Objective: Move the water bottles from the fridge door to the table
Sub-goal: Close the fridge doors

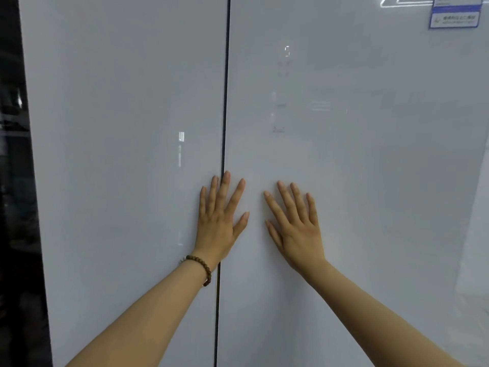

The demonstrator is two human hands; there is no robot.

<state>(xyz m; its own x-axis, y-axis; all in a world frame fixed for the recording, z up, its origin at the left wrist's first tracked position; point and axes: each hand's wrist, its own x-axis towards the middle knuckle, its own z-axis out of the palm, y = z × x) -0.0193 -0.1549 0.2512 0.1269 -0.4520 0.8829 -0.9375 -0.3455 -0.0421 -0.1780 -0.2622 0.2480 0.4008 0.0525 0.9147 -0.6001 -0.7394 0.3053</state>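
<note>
**Both palms flat on shut fridge doors; no bottles in sight**

Centre of the frame: two tall glossy white doors, left door (127,154) and right door (357,168), meeting at a dark vertical seam (225,102). Both shut, flush with each other.

Lower centre: left hand (221,221) spread flat, fingers extended, palm pressed across the seam, gripping nothing. Brown bead bracelet (202,268) around that wrist. Just to the right, apart from it: right hand (296,226), likewise splayed and released, resting flat on the right door, holding nothing.

Water bottles: hidden, presumably on the shelves behind a shut door; impossible to tell which one. Table: nowhere in the frame.

Progress, as a judgement: hard to place. Either nothing started, with a door yet to be opened, or all finished and the doors pressed closed; no way to settle it from here. No bottle visible anywhere outside the fridge.

Writing: upper right corner, a blue-edged sticker (455,18) with small printed characters, too blurred to read. Beside it, top edge, a bright outlined logo shape (404,1), cut off by the frame. Upper middle of the right door, faint pale control-panel marks (287,51), perhaps a digit, not legible. No brand name readable.

Far left edge: a dark strip (13,181) beside the fridge, contents unclear.
</note>
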